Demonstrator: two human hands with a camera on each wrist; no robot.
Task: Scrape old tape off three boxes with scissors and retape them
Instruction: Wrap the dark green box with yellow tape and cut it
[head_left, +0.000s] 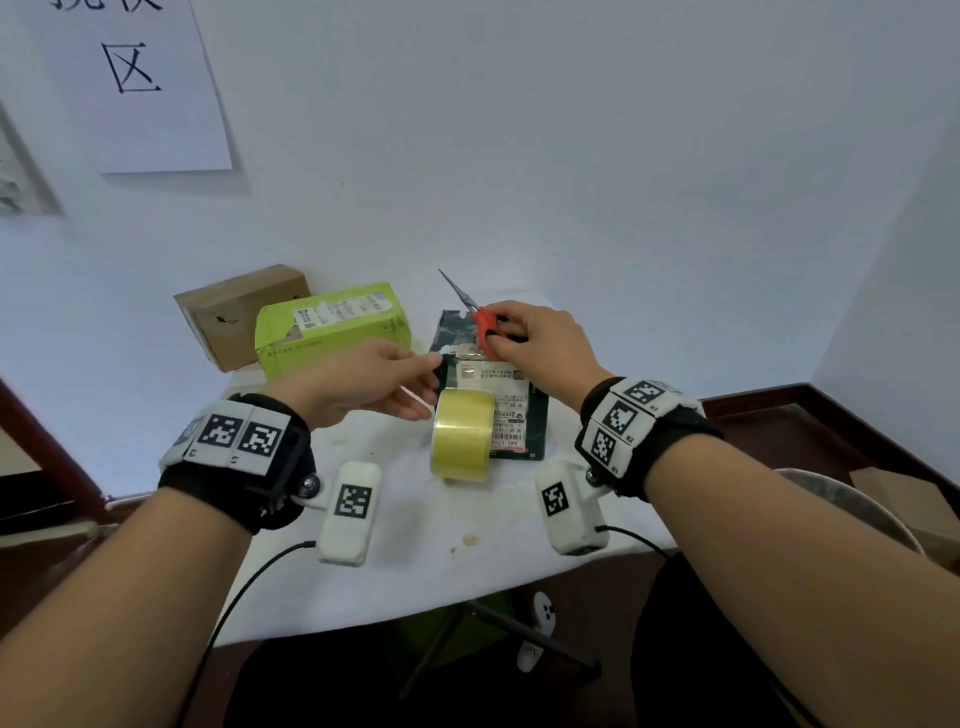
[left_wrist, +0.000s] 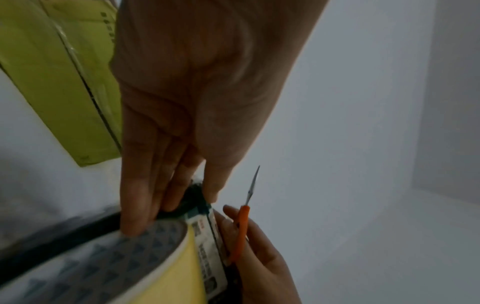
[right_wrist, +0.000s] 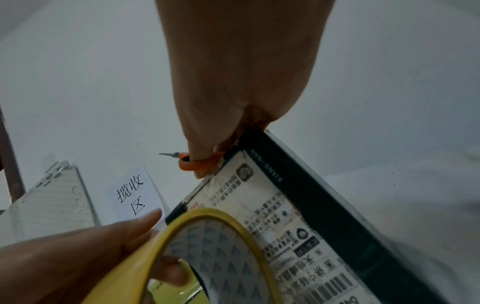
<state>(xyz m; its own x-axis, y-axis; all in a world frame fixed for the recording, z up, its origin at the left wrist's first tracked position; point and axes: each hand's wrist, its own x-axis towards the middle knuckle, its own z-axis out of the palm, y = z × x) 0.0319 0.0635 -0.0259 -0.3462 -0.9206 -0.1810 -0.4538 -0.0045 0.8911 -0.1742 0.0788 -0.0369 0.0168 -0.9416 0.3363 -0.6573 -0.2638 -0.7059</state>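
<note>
Tape roll (head_left: 461, 435) stands on dark box (head_left: 537, 415) between both hands.

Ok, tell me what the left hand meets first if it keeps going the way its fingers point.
Probably the dark box: the left hand points right, fingertips already at its near-left edge beside the tape roll.

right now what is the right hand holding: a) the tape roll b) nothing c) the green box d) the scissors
d, the right hand has its fingers through the orange handles of the scissors, blades pointing up and away, above the dark box; the tape roll stands on that box by the left hand.
</note>
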